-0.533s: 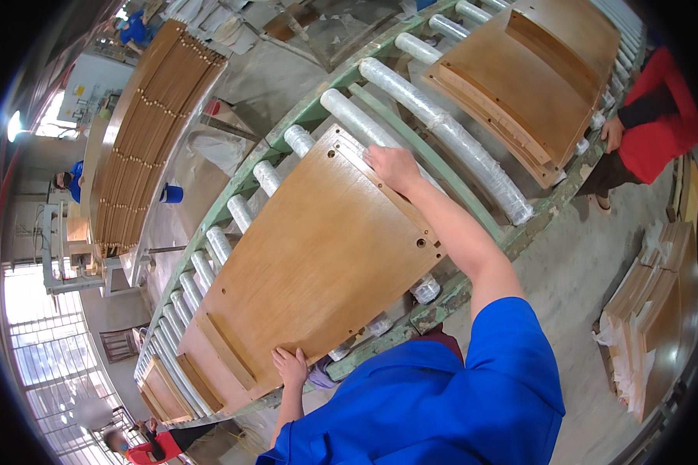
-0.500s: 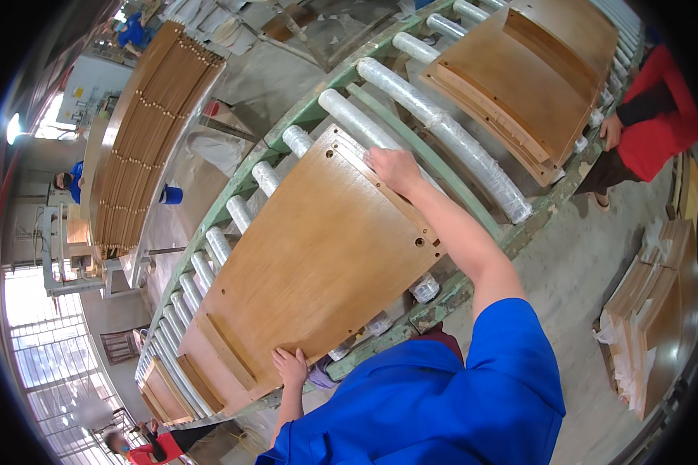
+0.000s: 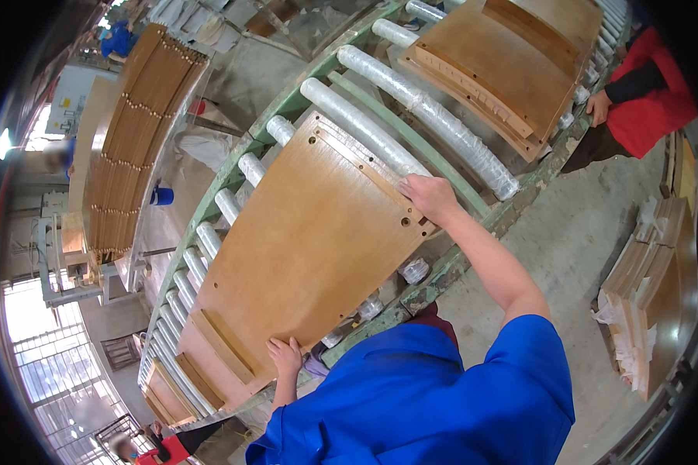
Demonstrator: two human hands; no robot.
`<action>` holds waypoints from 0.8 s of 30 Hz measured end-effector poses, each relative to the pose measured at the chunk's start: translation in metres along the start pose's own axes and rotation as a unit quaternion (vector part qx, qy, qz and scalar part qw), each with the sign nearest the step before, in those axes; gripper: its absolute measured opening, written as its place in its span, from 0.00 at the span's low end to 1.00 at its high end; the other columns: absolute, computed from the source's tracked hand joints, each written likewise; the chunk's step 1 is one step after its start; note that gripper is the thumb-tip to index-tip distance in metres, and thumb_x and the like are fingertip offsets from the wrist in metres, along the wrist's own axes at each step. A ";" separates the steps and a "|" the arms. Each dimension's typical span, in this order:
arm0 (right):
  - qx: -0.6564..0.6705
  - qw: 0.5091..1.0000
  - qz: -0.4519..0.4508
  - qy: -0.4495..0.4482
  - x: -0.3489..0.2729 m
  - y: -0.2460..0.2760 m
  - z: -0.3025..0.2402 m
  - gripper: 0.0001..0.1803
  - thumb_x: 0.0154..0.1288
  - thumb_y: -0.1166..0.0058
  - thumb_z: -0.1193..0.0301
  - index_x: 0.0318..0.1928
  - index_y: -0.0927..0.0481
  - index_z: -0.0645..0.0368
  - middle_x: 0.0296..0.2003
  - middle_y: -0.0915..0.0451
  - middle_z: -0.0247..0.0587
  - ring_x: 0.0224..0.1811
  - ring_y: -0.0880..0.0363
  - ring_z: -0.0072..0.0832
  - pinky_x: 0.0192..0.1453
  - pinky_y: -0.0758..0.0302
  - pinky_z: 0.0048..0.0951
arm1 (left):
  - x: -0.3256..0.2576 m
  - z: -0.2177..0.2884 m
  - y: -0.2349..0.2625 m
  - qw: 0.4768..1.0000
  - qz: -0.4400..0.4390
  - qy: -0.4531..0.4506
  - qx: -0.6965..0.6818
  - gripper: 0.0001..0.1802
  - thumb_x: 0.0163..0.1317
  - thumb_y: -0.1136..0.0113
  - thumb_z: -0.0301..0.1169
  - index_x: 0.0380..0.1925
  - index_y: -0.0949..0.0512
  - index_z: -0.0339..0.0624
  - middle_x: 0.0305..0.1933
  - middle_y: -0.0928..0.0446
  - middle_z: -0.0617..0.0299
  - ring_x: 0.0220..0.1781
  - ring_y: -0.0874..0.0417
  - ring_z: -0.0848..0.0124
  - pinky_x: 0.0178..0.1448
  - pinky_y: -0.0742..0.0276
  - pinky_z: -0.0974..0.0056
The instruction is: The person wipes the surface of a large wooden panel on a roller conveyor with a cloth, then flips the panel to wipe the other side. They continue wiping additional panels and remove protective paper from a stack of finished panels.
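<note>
Gripping the seemingly stiff, heavy board (image 3: 302, 240) sensibly by its edge, the right hand (image 3: 429, 199) curled; the left hand (image 3: 286, 357) lay splayed atop

The panel (image 3: 310, 240) (brown, glossy, with dark holes near its edges) lies flat across the silvery rollers (image 3: 227, 208).
</note>
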State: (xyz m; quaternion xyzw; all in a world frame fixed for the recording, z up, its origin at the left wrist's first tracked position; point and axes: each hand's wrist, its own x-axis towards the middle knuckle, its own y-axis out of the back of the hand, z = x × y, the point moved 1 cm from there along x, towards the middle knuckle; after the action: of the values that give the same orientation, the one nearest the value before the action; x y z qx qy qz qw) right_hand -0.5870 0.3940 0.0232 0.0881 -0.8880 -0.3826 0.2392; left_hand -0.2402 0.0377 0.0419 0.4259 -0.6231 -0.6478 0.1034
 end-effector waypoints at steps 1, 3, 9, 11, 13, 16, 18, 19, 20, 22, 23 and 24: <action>0.003 1.000 -0.003 -0.003 -0.005 0.004 -0.001 0.14 0.61 0.49 0.63 0.23 0.33 0.57 0.19 0.25 0.42 0.23 0.25 0.40 0.25 0.29 0.37 | 0.000 0.001 -0.001 1.000 -0.001 0.003 0.002 0.40 0.63 0.59 0.48 0.59 0.51 0.19 0.64 0.55 0.27 0.65 0.49 0.38 0.66 0.50 0.45; 0.008 1.000 -0.009 -0.006 -0.014 0.013 -0.003 0.14 0.60 0.49 0.63 0.23 0.32 0.57 0.19 0.25 0.42 0.23 0.25 0.40 0.25 0.29 0.37 | -0.004 0.000 -0.003 1.000 -0.005 0.014 0.011 0.40 0.63 0.60 0.48 0.60 0.51 0.20 0.65 0.55 0.29 0.66 0.50 0.39 0.66 0.51 0.44; 0.088 0.992 -0.021 -0.087 -0.040 0.030 -0.004 0.13 0.62 0.51 0.62 0.29 0.27 0.59 0.21 0.25 0.45 0.23 0.24 0.37 0.26 0.30 0.36 | -0.009 0.004 -0.006 0.999 0.005 0.036 0.030 0.40 0.63 0.61 0.49 0.61 0.52 0.22 0.66 0.56 0.32 0.68 0.52 0.42 0.67 0.55 0.43; 0.253 0.960 0.027 -0.118 -0.052 0.028 0.000 0.12 0.63 0.52 0.63 0.37 0.25 0.59 0.21 0.24 0.40 0.23 0.24 0.29 0.25 0.31 0.32 | -0.005 0.007 -0.006 0.999 0.021 0.032 0.024 0.40 0.63 0.61 0.49 0.61 0.52 0.22 0.66 0.56 0.32 0.68 0.52 0.42 0.67 0.55 0.43; 0.438 0.803 -0.030 -0.403 -0.066 0.026 0.001 0.12 0.66 0.56 0.65 0.45 0.25 0.56 0.27 0.23 0.34 0.24 0.25 0.26 0.26 0.31 0.27 | -0.005 0.003 -0.010 0.999 0.038 0.037 0.012 0.41 0.63 0.60 0.49 0.61 0.52 0.22 0.66 0.56 0.31 0.68 0.52 0.42 0.67 0.56 0.43; 0.716 0.596 -0.039 -0.362 -0.068 0.023 -0.026 0.19 0.68 0.61 0.61 0.56 0.33 0.53 0.30 0.26 0.30 0.31 0.25 0.24 0.35 0.29 0.26 | -0.005 0.005 -0.014 0.999 0.042 0.033 -0.001 0.41 0.62 0.59 0.50 0.61 0.52 0.22 0.66 0.56 0.31 0.68 0.52 0.42 0.68 0.56 0.44; 0.745 0.534 -0.022 -0.399 -0.070 0.013 -0.072 0.21 0.69 0.63 0.61 0.60 0.38 0.51 0.32 0.26 0.30 0.35 0.25 0.23 0.38 0.27 0.30 | -0.010 0.008 -0.014 0.998 0.039 0.032 -0.023 0.42 0.61 0.57 0.51 0.61 0.52 0.21 0.65 0.54 0.30 0.68 0.52 0.42 0.68 0.55 0.44; 0.737 0.525 -0.039 -0.423 -0.065 0.008 -0.100 0.21 0.70 0.65 0.61 0.61 0.39 0.50 0.33 0.26 0.31 0.36 0.25 0.25 0.39 0.27 0.33 | -0.015 0.008 -0.013 0.998 0.037 0.028 -0.033 0.43 0.61 0.56 0.51 0.60 0.51 0.21 0.65 0.54 0.30 0.68 0.52 0.42 0.68 0.54 0.45; 0.729 0.518 -0.050 -0.446 -0.062 0.003 -0.126 0.21 0.70 0.68 0.60 0.61 0.40 0.48 0.34 0.25 0.33 0.37 0.26 0.27 0.41 0.26 0.35 | -0.019 0.007 -0.013 0.998 0.039 0.009 -0.042 0.42 0.60 0.55 0.51 0.60 0.49 0.23 0.65 0.53 0.31 0.67 0.51 0.41 0.67 0.52 0.45; 0.726 0.509 -0.102 -0.451 -0.065 -0.011 -0.164 0.21 0.71 0.70 0.60 0.62 0.41 0.46 0.33 0.26 0.34 0.36 0.27 0.28 0.40 0.26 0.36 | -0.027 -0.001 -0.008 0.996 0.053 -0.033 -0.056 0.40 0.59 0.54 0.52 0.60 0.45 0.29 0.65 0.52 0.33 0.66 0.49 0.40 0.66 0.48 0.45; 0.733 0.506 -0.136 -0.434 -0.072 -0.024 -0.174 0.21 0.71 0.70 0.60 0.62 0.41 0.45 0.31 0.28 0.33 0.35 0.28 0.27 0.38 0.26 0.33 | -0.028 -0.005 -0.003 0.990 0.064 -0.090 -0.086 0.36 0.59 0.53 0.51 0.58 0.41 0.31 0.63 0.47 0.35 0.64 0.46 0.42 0.64 0.44 0.47; 0.739 0.502 -0.170 -0.416 -0.077 -0.037 -0.184 0.20 0.71 0.70 0.60 0.62 0.41 0.44 0.30 0.29 0.33 0.33 0.28 0.26 0.36 0.27 0.31 | -0.031 -0.012 0.002 0.980 0.076 -0.146 -0.113 0.33 0.60 0.53 0.49 0.55 0.37 0.33 0.60 0.42 0.37 0.62 0.42 0.43 0.62 0.41 0.48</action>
State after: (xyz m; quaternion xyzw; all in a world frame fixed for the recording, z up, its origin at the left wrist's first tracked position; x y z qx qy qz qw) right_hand -0.4301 0.2772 0.0777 0.2130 -0.8127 0.3868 -0.3801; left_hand -0.2139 0.0495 0.0585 0.2636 -0.5852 -0.7593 0.1076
